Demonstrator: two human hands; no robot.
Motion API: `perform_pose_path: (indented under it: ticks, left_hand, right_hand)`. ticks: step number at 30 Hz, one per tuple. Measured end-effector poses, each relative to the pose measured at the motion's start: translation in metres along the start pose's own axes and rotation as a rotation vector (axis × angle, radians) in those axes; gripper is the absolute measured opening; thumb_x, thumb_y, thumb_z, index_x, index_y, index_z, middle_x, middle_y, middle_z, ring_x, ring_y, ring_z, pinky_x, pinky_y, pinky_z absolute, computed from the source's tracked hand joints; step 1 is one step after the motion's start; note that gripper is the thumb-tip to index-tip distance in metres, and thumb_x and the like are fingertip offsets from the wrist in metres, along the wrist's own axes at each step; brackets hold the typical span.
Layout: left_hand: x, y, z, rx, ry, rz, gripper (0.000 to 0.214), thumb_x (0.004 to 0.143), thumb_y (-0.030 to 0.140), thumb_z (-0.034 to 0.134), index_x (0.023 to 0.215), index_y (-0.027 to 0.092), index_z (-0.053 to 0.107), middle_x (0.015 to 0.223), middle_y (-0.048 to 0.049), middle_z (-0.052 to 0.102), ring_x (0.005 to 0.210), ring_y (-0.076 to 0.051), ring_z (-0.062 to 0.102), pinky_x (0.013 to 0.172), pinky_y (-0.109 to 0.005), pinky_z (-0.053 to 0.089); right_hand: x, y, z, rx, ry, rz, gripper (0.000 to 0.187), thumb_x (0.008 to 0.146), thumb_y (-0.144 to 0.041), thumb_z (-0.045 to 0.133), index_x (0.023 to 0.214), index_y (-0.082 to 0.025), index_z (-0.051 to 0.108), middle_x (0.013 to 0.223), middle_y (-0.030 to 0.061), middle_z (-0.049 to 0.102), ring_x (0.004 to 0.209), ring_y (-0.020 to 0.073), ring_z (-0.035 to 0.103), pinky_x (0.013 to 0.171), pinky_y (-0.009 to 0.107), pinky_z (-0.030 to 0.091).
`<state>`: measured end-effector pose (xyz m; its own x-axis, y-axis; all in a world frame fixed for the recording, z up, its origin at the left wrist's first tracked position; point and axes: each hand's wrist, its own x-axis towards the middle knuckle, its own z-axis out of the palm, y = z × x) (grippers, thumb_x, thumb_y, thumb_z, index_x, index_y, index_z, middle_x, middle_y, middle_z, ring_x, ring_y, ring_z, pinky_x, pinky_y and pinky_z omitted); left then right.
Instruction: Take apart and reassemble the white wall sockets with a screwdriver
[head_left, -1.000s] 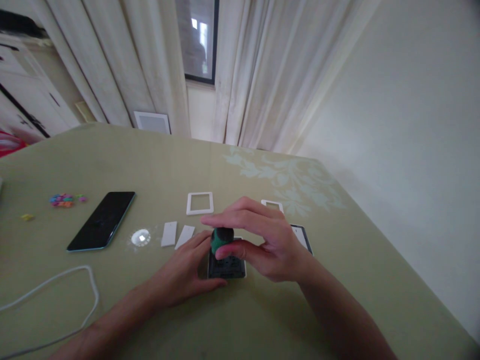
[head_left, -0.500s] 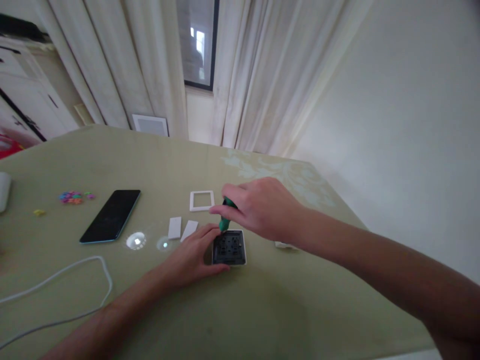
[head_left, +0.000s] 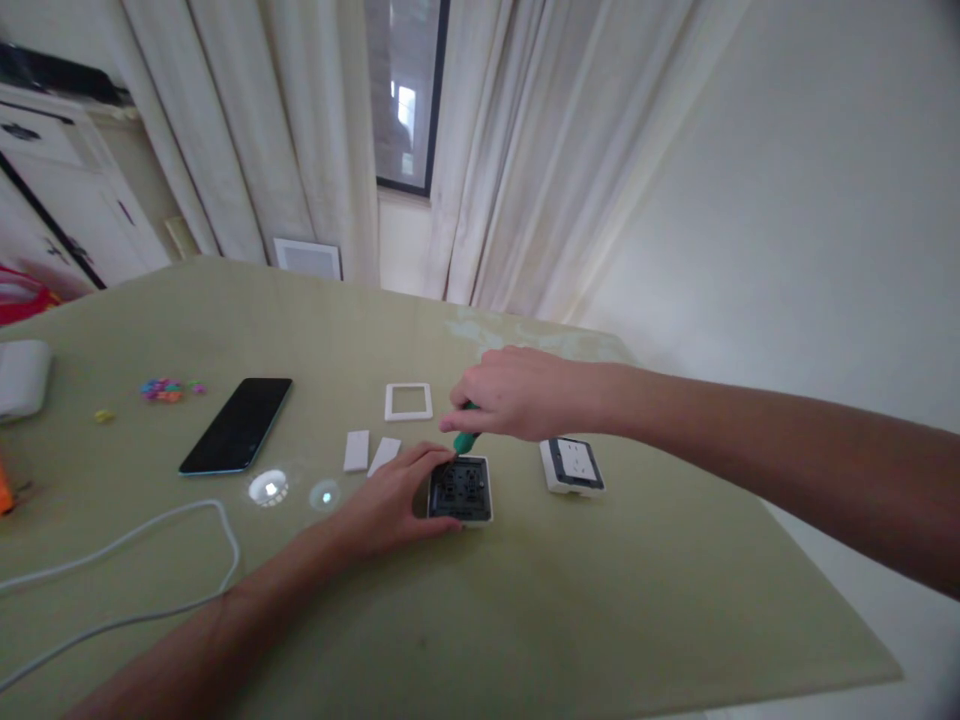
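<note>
A dark square switch module (head_left: 460, 490) lies on the olive-green table (head_left: 525, 600). My left hand (head_left: 390, 505) rests against its left side, fingers curved round the edge, steadying it. My right hand (head_left: 517, 395) is closed round a green-handled screwdriver (head_left: 466, 439) whose tip points down at the module's top edge. A second switch unit with a white face (head_left: 572, 465) lies just right of the module. A white square frame (head_left: 409, 402) and two small white rocker plates (head_left: 369, 452) lie behind my left hand.
A black phone (head_left: 237, 425) lies to the left, with small coloured beads (head_left: 169, 389) beyond it. A white cable (head_left: 127, 570) loops at the near left. A white object (head_left: 22, 378) sits at the left edge. The table ends close on the right.
My right hand has lifted from over the module and moved back, tilting the screwdriver to its top edge. The second switch unit is uncovered. The view has shifted right.
</note>
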<state>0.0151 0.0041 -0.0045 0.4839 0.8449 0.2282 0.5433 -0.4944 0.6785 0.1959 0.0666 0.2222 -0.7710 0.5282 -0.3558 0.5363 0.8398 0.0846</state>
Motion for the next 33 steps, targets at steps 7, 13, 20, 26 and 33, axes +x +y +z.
perform_pose_path:
  ticks: [7, 13, 20, 26, 33]
  left_hand:
    - [-0.002, -0.003, 0.001, 0.011, -0.001, 0.007, 0.070, 0.083, 0.047, 0.084, 0.144, 0.027, 0.055, 0.146, -0.0105, 0.061, 0.132, -0.034, 0.063, 0.111, -0.048, 0.052]
    - [-0.001, -0.002, 0.001, 0.020, -0.001, 0.008, 0.072, 0.083, 0.047, 0.085, 0.144, 0.026, 0.055, 0.148, -0.0117, 0.060, 0.134, -0.035, 0.062, 0.112, -0.048, 0.052]
    - [0.001, 0.002, 0.000, 0.047, -0.034, -0.059, 0.072, 0.082, 0.047, 0.085, 0.143, 0.022, 0.058, 0.145, -0.0152, 0.062, 0.130, -0.038, 0.063, 0.109, -0.052, 0.053]
    - [-0.003, -0.004, 0.004, 0.036, -0.010, -0.046, 0.079, 0.080, 0.045, 0.087, 0.150, 0.027, 0.053, 0.154, -0.0115, 0.059, 0.138, -0.035, 0.060, 0.116, -0.049, 0.050]
    - [-0.004, 0.000, 0.002, 0.063, -0.033, -0.097, 0.070, 0.084, 0.044, 0.083, 0.147, 0.026, 0.058, 0.150, -0.0120, 0.063, 0.134, -0.037, 0.062, 0.113, -0.053, 0.052]
  right_hand:
    - [0.018, 0.009, -0.008, 0.004, -0.019, -0.126, 0.033, 0.098, -0.042, 0.070, 0.119, -0.016, 0.077, 0.109, 0.0112, 0.078, 0.095, 0.0214, 0.066, 0.072, 0.029, 0.037]
    - [0.021, 0.003, -0.007, -0.054, -0.066, -0.088, 0.037, 0.101, -0.048, 0.062, 0.097, -0.017, 0.081, 0.083, 0.0080, 0.075, 0.070, 0.0180, 0.059, 0.059, 0.031, 0.028]
    - [0.020, 0.000, -0.006, -0.168, 0.002, -0.364, 0.017, 0.096, -0.028, 0.070, 0.108, -0.018, 0.078, 0.107, 0.0105, 0.076, 0.083, 0.0192, 0.063, 0.061, 0.031, 0.028]
    - [0.026, -0.004, -0.002, -0.148, -0.054, -0.080, 0.036, 0.105, -0.043, 0.056, 0.103, -0.015, 0.080, 0.087, 0.0117, 0.077, 0.073, 0.0208, 0.065, 0.059, 0.032, 0.031]
    - [0.017, -0.002, -0.001, -0.373, 0.114, -0.575, 0.028, 0.105, -0.017, 0.056, 0.129, -0.023, 0.071, 0.124, 0.0099, 0.073, 0.112, 0.0251, 0.063, 0.065, 0.033, 0.038]
